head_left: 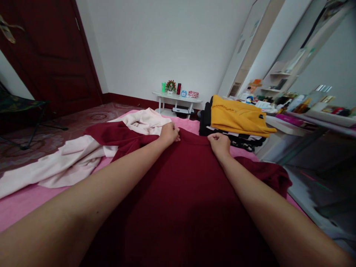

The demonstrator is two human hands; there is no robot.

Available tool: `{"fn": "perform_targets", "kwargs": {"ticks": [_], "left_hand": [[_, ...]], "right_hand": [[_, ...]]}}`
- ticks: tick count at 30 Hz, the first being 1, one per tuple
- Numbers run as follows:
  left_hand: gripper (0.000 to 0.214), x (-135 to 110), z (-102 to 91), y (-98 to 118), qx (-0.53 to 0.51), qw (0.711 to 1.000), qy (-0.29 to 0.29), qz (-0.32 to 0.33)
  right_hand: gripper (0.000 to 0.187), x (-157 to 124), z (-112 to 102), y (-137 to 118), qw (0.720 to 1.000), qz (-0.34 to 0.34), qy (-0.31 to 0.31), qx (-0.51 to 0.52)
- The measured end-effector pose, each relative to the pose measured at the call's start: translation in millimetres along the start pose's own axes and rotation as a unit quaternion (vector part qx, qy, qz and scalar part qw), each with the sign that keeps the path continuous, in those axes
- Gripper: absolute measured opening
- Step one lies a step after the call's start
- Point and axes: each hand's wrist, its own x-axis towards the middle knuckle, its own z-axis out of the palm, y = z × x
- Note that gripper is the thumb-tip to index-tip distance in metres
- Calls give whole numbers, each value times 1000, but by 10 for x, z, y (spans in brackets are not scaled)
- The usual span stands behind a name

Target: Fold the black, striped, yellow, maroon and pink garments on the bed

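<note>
A dark red long-sleeved top (191,178) lies spread out before me, its collar end pointing away. My left hand (169,134) pinches the collar's left corner, and my right hand (219,144) pinches its right corner. The collar edge runs fairly straight between them. One dark red sleeve stretches out to the left over a pale cream garment (75,159); the other lies bunched on the right beyond my forearm. Underneath is a pink bed cover (30,207).
A stack of folded clothes, a yellow top (236,115) uppermost, stands at the right. A dressing table (328,115) crowded with bottles is further right. By the far wall is a small white table (178,97); a folding stool (25,107) stands left, near a door (50,48).
</note>
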Motion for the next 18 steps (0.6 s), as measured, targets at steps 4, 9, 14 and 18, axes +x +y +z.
{"fn": "perform_targets", "kwargs": {"ticks": [4,9,14,18], "left_hand": [[5,-32,196,-255,95,991,68,68],[37,-109,307,-384,226,960,57,157],[45,-185,309,-315,339,922,10,186],[61,-346,315,-280,378,911,-23,162]], "right_hand": [[23,-63,182,95,988,-2,-25,-153],[27,-72,342,226,972,22,-41,-229],[32,-37,314,236,972,33,-95,-214],[35,-118,221,266,978,-12,-138,-159]]}}
